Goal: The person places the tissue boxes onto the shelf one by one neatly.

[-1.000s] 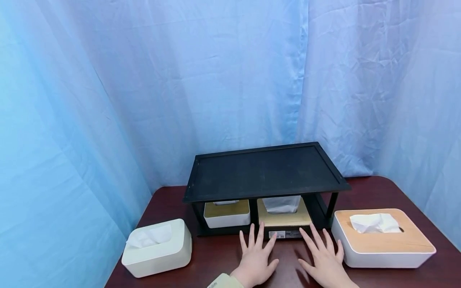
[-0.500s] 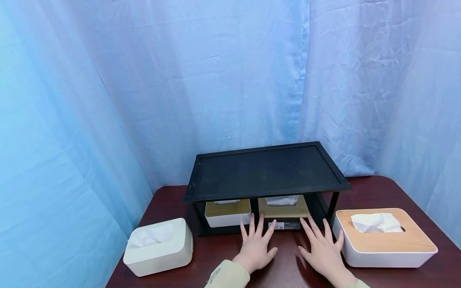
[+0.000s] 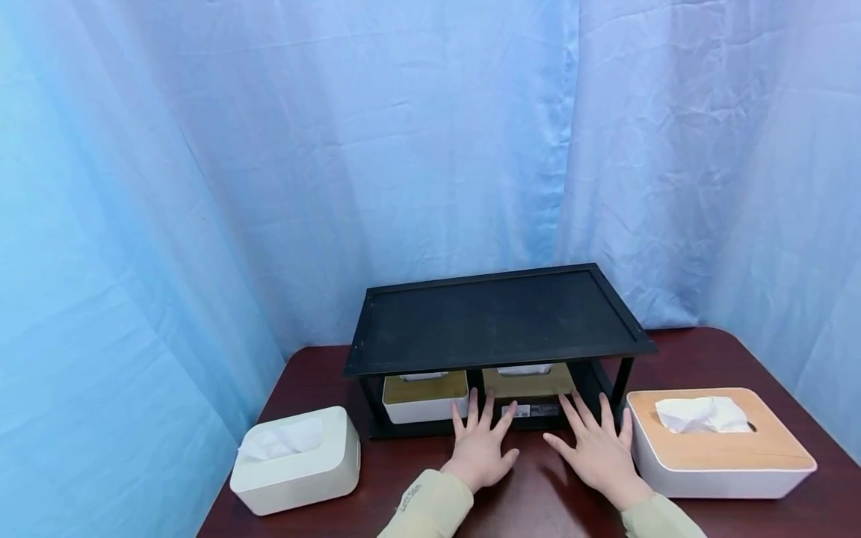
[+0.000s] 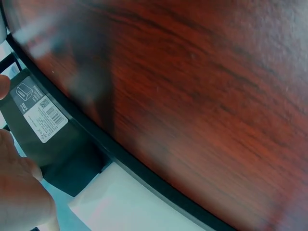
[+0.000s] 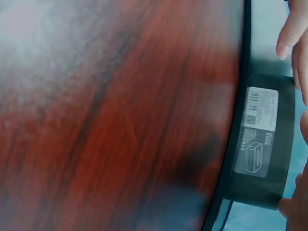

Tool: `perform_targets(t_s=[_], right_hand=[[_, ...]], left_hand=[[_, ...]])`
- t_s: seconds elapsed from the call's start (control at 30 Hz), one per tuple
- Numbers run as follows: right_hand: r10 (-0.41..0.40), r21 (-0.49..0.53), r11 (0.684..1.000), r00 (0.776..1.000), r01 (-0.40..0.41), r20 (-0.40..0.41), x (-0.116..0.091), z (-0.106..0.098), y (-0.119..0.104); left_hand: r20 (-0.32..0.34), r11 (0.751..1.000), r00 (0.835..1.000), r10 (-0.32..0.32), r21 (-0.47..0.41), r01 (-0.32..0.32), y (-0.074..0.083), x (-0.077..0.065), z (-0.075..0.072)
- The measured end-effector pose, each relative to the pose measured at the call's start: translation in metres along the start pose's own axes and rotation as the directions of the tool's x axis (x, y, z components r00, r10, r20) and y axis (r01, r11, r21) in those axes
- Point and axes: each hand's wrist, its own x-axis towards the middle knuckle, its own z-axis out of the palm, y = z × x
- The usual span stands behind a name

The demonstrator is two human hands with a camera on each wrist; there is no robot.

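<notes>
A black-sided tissue box with a light wooden lid (image 3: 528, 385) sits inside the right part of a low black shelf (image 3: 498, 317). Its front carries a label, seen close up on the box front (image 4: 72, 154) in the left wrist view. My left hand (image 3: 479, 454) has its fingers spread and straight, fingertips right at the box's left front. Likewise stretched out, my right hand (image 3: 597, 454) reaches the right front edge of the box; in the right wrist view fingertips overlap the box front (image 5: 284, 159). The back of the lid is hidden under the shelf top.
A white tissue box with wooden lid (image 3: 425, 411) stands in the shelf's left part. On the dark red table (image 3: 377, 493), a cream tissue box (image 3: 296, 467) lies at left and a larger wood-topped tissue box (image 3: 723, 444) at right. Blue curtains (image 3: 403, 149) surround the table.
Both hands have moved forward. The black-sided tissue box has slid deeper into the shelf, so less of its lid and tissue shows. The other boxes stay put.
</notes>
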Motion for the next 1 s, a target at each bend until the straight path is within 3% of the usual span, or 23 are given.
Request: perform_targets(t_s=[0.37, 0.6, 0.77, 1.0], right_hand=[[0.005, -0.013, 1.000, 1.000, -0.005, -0.008, 0.000, 0.001, -0.001], [-0.005, -0.022, 1.000, 1.000, 0.005, -0.011, 0.001, 0.004, 0.000], [0.007, -0.006, 1.000, 1.000, -0.007, -0.006, -0.001, 0.004, -0.002], [-0.006, 0.014, 1.000, 0.999, 0.007, -0.049, -0.001, -0.003, -0.011]], left_hand=[[0.002, 0.997, 1.000, -0.027, 0.070, 0.027, 0.003, 0.000, 0.001], [-0.028, 1.000, 1.000, -0.003, 0.009, 0.003, -0.002, -0.002, 0.001], [-0.058, 0.999, 0.997, 0.045, 0.019, -0.043, -0.009, -0.002, 0.000], [-0.093, 0.997, 0.993, 0.067, -0.028, -0.070, -0.016, -0.006, -0.003]])
